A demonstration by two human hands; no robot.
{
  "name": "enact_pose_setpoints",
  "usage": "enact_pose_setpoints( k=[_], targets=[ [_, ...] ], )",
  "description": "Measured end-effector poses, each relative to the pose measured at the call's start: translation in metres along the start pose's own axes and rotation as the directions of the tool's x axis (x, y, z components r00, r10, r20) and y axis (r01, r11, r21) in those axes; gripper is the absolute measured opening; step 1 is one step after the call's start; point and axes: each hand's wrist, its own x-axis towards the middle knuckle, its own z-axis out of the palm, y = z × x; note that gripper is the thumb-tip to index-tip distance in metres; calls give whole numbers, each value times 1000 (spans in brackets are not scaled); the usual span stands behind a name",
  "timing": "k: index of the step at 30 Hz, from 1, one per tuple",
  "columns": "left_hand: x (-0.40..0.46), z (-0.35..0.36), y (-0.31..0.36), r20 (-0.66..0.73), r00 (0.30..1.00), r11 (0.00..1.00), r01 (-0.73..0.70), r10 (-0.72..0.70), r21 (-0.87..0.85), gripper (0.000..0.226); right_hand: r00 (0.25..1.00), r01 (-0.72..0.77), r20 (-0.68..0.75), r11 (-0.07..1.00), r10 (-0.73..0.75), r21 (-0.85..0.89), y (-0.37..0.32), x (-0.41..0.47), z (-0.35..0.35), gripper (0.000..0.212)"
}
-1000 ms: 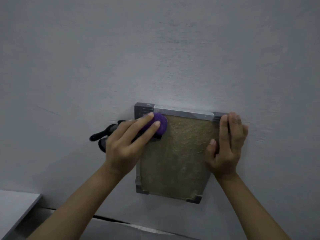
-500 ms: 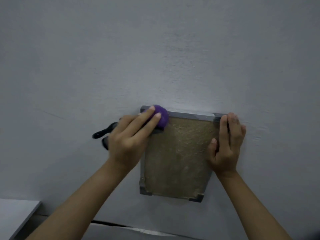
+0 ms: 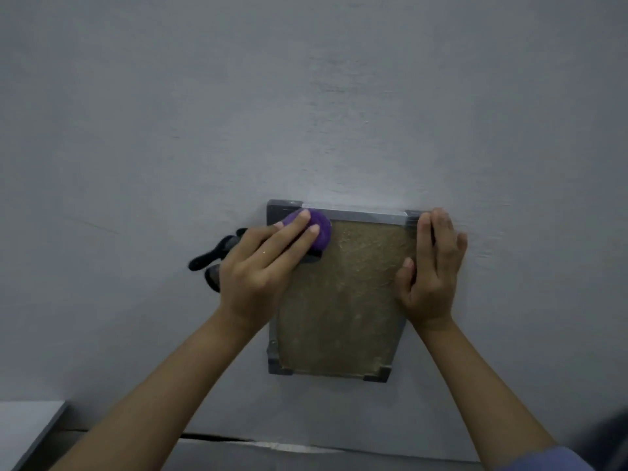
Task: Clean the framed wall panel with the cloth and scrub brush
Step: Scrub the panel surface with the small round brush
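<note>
Grey-white plaster fills nearly the whole head view: a flat, matte wall (image 3: 306, 96) with faint scuffs and a brighter patch just above the framed wall panel (image 3: 343, 300), which hangs on it at centre-right. At the lower left corner a pale slab edge (image 3: 30, 423) juts in, and a dark crack line (image 3: 217, 437) runs along the base of the wall. The person's left hand (image 3: 258, 277) reaches up from below with the forearm slanting right, fingers stretched out flat and pressed over the scrub brush (image 3: 314, 232) — its purple rounded head sits at the panel's upper left corner, overlapping the frame and the edge of the inner surface, while its black handle (image 3: 210, 260) sticks out leftward past the hand against the wall. Whether the thumb curls under the brush cannot be told. The right hand (image 3: 431, 273) lies against the panel's right edge near the top corner, fingers straight and pointing upward, thumb resting on the inner surface. The panel is rectangular, with a dark grey frame, blocky corner pieces and a lighter strip along its top rail; its inner face is a coarse, fibrous tan-brown mat. A blue sleeve edge (image 3: 550, 458) shows at the lower right.
</note>
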Motion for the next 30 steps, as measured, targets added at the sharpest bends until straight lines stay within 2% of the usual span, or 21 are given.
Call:
enact_pose_setpoints(
  k=[3, 8, 10, 11, 13, 15, 19, 23, 26, 30],
  targets=[
    [-11, 13, 16, 42, 999, 998, -24, 26, -50, 21, 1000, 2, 13, 1000, -3, 26, 1, 1, 0, 49],
    [-28, 4, 20, 264, 939, 973, -195, 221, -124, 24, 997, 68, 24, 997, -68, 32, 7, 4, -7, 48],
    [-18, -1, 19, 209, 956, 978, -195, 207, -81, 22, 990, 136, 28, 990, -137, 34, 17, 9, -12, 47],
    [-8, -1, 17, 145, 978, 988, -148, 153, -43, 21, 984, 173, 27, 984, -174, 37, 22, 11, -14, 47],
    [14, 0, 15, 13, 1000, 1000, 19, -19, -1, 20, 975, 220, 29, 974, -222, 54, 29, 16, -15, 48],
    [27, 10, 28, -42, 989, 990, 144, -144, -16, 22, 975, 212, 43, 973, -217, 91, 32, 16, -14, 48],
    [22, 35, 72, 63, 994, 992, 89, -84, -88, 22, 984, 169, 38, 978, -175, 126, 27, 12, -8, 46],
    [19, 28, 65, 139, 990, 996, -4, 16, -86, 21, 974, 213, 49, 970, -220, 119, 32, 12, -10, 49],
    [16, 9, 44, 93, 995, 999, -48, 48, -5, 20, 969, 235, 51, 966, -241, 106, 33, 15, -13, 47],
    [28, 8, 32, -25, 997, 996, 80, -79, 41, 24, 966, 246, 57, 965, -252, 96, 30, 18, -14, 46]
  ],
)
